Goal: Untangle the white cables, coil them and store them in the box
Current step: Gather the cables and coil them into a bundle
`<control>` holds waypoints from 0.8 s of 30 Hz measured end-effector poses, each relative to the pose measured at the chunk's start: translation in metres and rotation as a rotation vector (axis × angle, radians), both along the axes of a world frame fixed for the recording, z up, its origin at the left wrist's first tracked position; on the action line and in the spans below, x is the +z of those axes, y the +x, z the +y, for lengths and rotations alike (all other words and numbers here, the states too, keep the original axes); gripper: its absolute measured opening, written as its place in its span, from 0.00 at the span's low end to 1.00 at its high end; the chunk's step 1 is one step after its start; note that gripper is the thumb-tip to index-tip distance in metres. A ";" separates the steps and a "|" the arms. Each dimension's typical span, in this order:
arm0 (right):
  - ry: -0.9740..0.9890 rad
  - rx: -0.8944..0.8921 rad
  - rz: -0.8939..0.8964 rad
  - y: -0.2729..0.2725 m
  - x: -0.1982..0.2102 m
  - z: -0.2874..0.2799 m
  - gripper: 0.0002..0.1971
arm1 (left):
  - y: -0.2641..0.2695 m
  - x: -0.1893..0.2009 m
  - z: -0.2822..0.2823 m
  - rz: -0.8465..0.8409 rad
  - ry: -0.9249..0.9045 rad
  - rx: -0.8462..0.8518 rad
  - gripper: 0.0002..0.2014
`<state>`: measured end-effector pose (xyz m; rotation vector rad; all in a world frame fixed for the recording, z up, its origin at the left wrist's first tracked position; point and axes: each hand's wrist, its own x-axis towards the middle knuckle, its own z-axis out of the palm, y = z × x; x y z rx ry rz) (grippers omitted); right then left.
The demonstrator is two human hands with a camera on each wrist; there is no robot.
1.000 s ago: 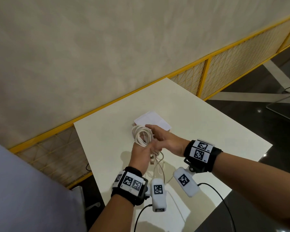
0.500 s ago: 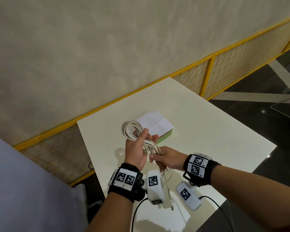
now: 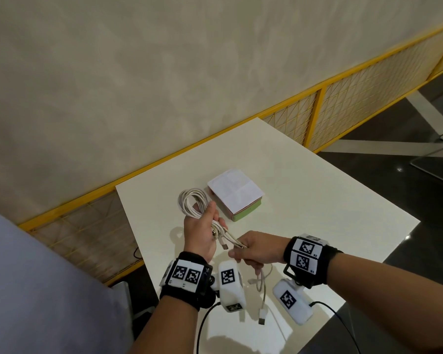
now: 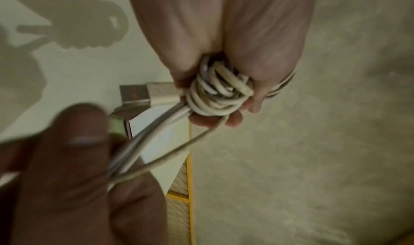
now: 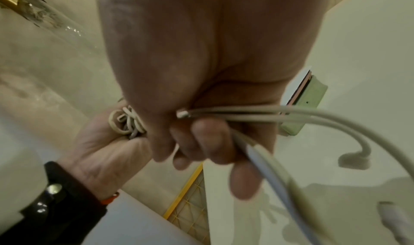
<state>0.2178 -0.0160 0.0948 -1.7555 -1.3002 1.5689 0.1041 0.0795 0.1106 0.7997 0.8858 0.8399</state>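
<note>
I am midway through coiling. My left hand (image 3: 201,232) is clenched round the waist of the white cables (image 3: 192,204), their loops standing up above my fist at the centre of the head view. My right hand (image 3: 257,250), just lower right of it, has its fingers (image 5: 201,142) curled round the loose tails, which run taut between my fists; the free ends and a plug (image 3: 262,316) hang below it over the desk (image 3: 317,213). I judge the next move is to wrap these tails round the bundle's middle, keeping my left fist firm so the loops do not spring apart. The box (image 3: 237,194) lies on the desk just above and right of the coil, its lid apparently closed; it will need opening. Both forearms reach in from the lower frame, wrists raised above the desk.
</note>
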 end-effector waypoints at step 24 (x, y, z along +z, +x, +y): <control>0.243 -0.193 -0.086 0.009 0.047 0.005 0.21 | -0.020 -0.022 -0.013 0.534 0.431 -0.282 0.35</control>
